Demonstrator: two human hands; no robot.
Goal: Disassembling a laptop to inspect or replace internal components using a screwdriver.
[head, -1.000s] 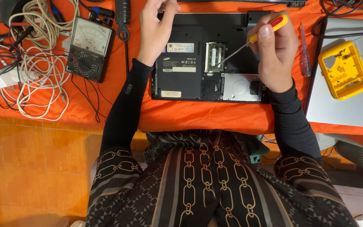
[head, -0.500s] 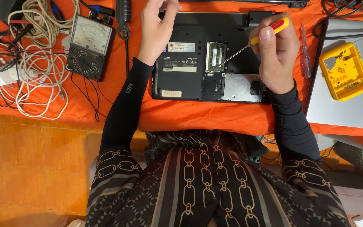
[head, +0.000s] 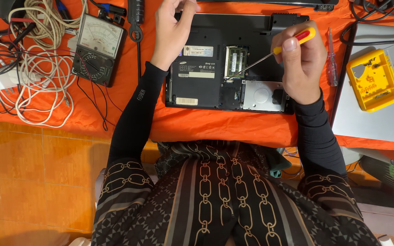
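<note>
Little has shifted in the last second: the right hand (head: pixel 302 64) has edged the screwdriver (head: pixel 270 52) slightly lower, its yellow-and-red handle clenched in the fingers and its tip now at the edge of the open memory bay. Largest on the orange cloth (head: pixel 92 118) is the black laptop (head: pixel 224 64), lying bottom-up at the middle of the bench, covers off, a green memory module (head: pixel 235 61) and a silver drive caddy (head: pixel 263 95) exposed. The left hand (head: pixel 172 32) rests on the laptop's upper left corner, fingers curled, grasping nothing I can make out. To work the tip well, it seems best kept shallow and steady while the left hand braces the case. White and silver rectangular stickers sit left of the bay, with a pale barcode strip lower down. A yellow plastic frame (head: pixel 372 79) lies on a grey lid at right; an analogue multimeter (head: pixel 97 48) lies at left.
</note>
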